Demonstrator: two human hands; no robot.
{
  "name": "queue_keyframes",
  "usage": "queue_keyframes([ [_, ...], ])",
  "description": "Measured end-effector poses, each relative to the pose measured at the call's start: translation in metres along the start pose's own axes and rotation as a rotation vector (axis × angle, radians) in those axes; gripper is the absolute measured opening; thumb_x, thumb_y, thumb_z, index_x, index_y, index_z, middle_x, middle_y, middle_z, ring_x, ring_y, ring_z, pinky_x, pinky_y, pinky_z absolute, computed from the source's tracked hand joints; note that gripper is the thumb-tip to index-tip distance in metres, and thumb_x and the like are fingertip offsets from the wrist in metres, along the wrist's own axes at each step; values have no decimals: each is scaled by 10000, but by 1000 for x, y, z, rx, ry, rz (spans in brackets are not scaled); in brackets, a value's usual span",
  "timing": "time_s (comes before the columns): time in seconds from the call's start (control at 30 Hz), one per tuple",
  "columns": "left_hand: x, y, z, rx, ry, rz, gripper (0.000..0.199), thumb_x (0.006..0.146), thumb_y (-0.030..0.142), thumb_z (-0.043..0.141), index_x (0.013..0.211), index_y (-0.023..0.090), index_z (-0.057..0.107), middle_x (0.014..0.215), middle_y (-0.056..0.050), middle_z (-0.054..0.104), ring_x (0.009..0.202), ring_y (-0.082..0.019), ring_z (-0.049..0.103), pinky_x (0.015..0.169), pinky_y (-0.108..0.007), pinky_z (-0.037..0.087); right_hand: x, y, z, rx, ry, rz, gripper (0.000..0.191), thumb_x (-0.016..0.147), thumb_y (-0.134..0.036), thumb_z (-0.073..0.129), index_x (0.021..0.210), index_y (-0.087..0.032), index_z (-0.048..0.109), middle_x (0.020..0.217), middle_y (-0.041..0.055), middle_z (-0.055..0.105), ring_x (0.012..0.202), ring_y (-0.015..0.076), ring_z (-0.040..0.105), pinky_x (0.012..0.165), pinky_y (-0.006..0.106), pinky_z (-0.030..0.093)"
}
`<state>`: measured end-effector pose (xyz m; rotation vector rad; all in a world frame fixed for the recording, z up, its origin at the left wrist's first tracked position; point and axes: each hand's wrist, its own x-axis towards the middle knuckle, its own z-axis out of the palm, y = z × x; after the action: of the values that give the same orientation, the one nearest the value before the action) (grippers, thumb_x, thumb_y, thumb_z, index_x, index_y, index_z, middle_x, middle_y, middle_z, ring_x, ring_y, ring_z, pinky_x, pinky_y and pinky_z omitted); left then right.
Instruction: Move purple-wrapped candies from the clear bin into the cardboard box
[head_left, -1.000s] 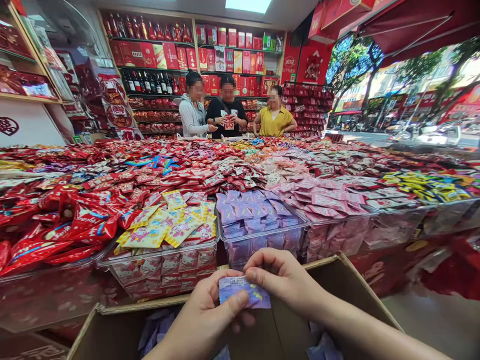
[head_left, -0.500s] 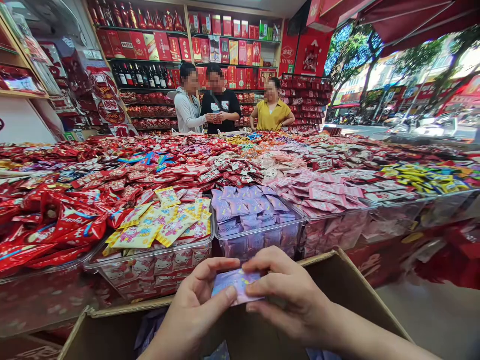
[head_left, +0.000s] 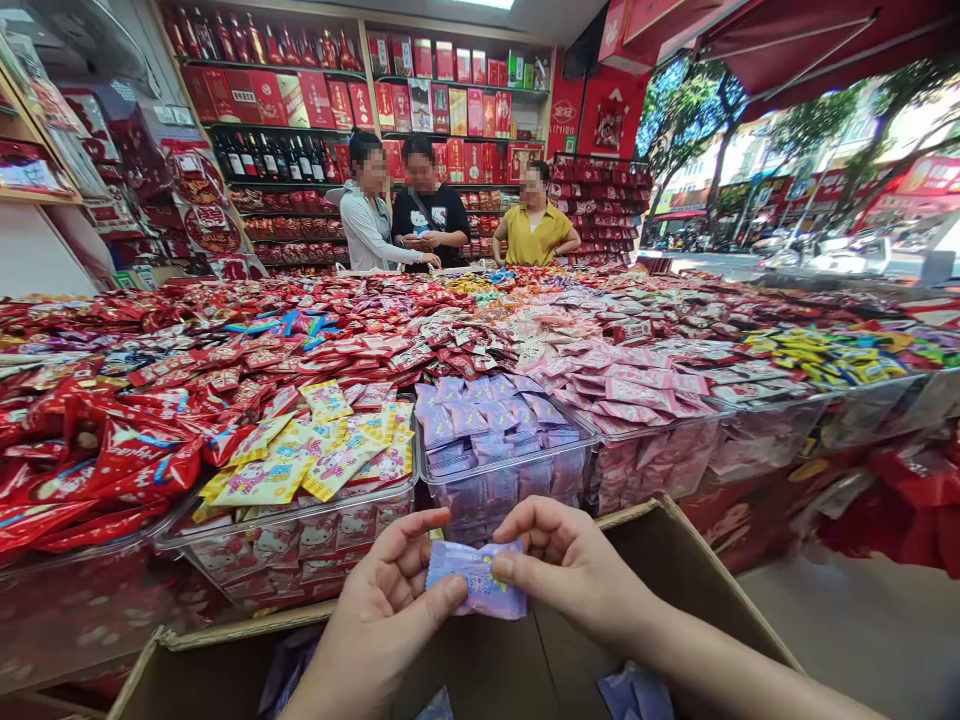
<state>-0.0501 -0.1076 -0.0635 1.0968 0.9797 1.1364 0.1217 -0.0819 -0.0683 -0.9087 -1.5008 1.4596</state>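
A small purple wrapped packet point(head_left: 478, 582) is held between my two hands above an open cardboard box point(head_left: 720, 565). The thumb of my left hand point(head_left: 386, 590) presses on its left side, with the fingers curled behind. My right hand point(head_left: 574, 565) pinches its upper right part between thumb and fingers. Beyond the hands, a clear bin point(head_left: 517, 468) holds similar purple packets point(head_left: 487, 410) in rows. More purple packets point(head_left: 636, 692) lie inside the box.
Left of the purple bin is a bin of yellow-edged packets point(head_left: 300, 460), then red packets point(head_left: 142, 465). Pink packets point(head_left: 637, 385) are at the right. Three people point(head_left: 367, 215) stand across the display, before shelves point(head_left: 300, 125) of bottles and boxes.
The packet now lies flatter, with more of its printed face showing. The fingers of my left hand have lifted off its top edge. Across the display, one person's hand has moved down towards the goods.
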Motion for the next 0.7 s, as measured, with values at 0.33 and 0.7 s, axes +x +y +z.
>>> queue_keyframes([
  [0.33, 5, 6, -19, 296, 188, 155, 265, 752, 331, 577, 983, 216, 520, 768, 18, 649, 648, -99, 594, 535, -145, 461, 6, -23, -14, -341, 98, -287, 120, 732, -277, 554, 736, -160, 527, 658, -4, 542, 602, 95, 483, 543, 209, 383],
  [0.7, 8, -4, -27, 603, 47, 161, 210, 786, 300, 501, 968, 199, 524, 767, -7, 609, 724, -152, 575, 672, -249, 456, 118, -44, -66, -661, 390, -105, 105, 666, -232, 546, 669, -130, 568, 471, -15, 534, 416, 96, 532, 427, 184, 372],
])
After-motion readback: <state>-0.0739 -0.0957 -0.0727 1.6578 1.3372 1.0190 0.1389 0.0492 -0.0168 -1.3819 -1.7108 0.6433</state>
